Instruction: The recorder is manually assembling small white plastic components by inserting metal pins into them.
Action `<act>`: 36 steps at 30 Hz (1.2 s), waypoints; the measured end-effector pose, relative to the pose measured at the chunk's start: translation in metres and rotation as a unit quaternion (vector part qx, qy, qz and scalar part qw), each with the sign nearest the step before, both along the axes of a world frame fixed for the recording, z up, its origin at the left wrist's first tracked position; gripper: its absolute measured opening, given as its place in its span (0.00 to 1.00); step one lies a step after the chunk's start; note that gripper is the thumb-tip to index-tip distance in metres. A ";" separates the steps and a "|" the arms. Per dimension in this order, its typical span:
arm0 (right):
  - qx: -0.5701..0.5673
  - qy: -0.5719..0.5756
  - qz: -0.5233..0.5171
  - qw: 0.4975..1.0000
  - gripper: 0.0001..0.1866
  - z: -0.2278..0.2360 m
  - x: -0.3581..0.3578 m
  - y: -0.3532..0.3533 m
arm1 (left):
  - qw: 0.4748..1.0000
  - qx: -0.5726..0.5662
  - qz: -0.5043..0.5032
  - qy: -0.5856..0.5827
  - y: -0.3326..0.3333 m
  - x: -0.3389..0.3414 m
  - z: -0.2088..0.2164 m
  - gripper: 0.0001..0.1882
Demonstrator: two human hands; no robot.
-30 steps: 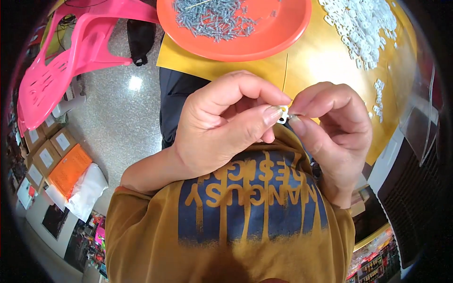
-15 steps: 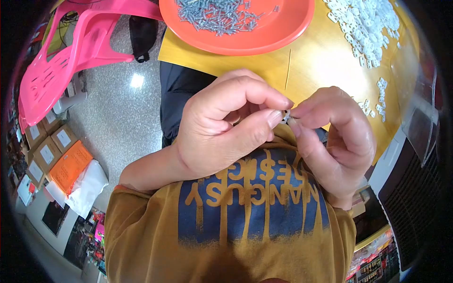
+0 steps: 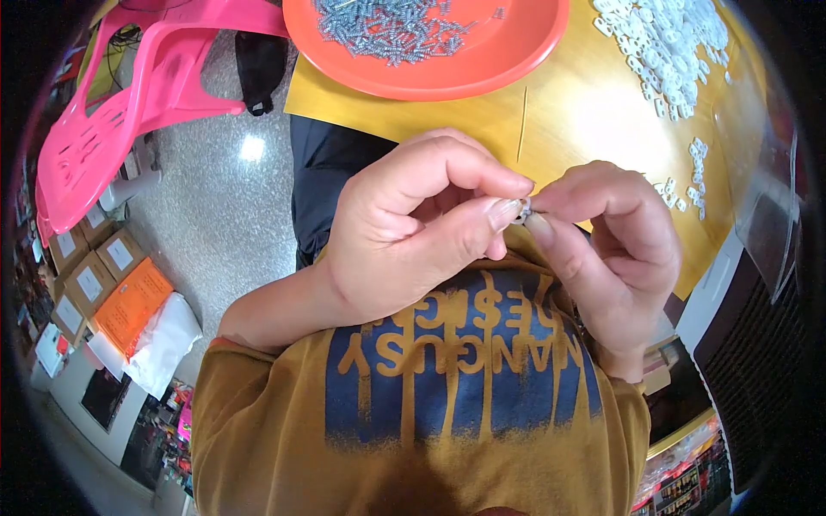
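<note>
At 12 o'clock, the bowl (image 3: 490,79) is red-orange and the metal bits (image 3: 383,36) in it are grey. The table (image 3: 594,103) is yellow, with white bits (image 3: 675,52) at 2 o'clock. The piece (image 3: 523,211) near the middle is white and grey. At 6 o'clock, the shirt (image 3: 516,473) is brown, with a dark blue patch (image 3: 437,414) and brown drippy letters (image 3: 389,354). At 10 o'clock, the chair (image 3: 86,159) is bright pink. The floor (image 3: 215,198) is speckled grey.

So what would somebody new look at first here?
Probably the big orange-red dish at the top, with small grey metal pieces inside, and the bright pink chair at the upper left. Then perhaps the white pieces piled at the upper right. In the middle, the left hand and right hand pinch a tiny part.
</note>
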State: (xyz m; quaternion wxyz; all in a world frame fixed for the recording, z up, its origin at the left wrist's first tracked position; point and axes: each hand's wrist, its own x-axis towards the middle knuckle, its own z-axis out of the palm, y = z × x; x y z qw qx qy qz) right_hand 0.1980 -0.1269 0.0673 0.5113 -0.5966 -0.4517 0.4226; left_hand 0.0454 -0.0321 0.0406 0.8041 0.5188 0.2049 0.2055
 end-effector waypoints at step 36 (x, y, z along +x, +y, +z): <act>0.039 -0.297 -0.220 0.928 0.07 -0.032 0.066 -0.073 | 0.990 -0.069 0.069 0.104 -0.025 0.033 -0.008 0.07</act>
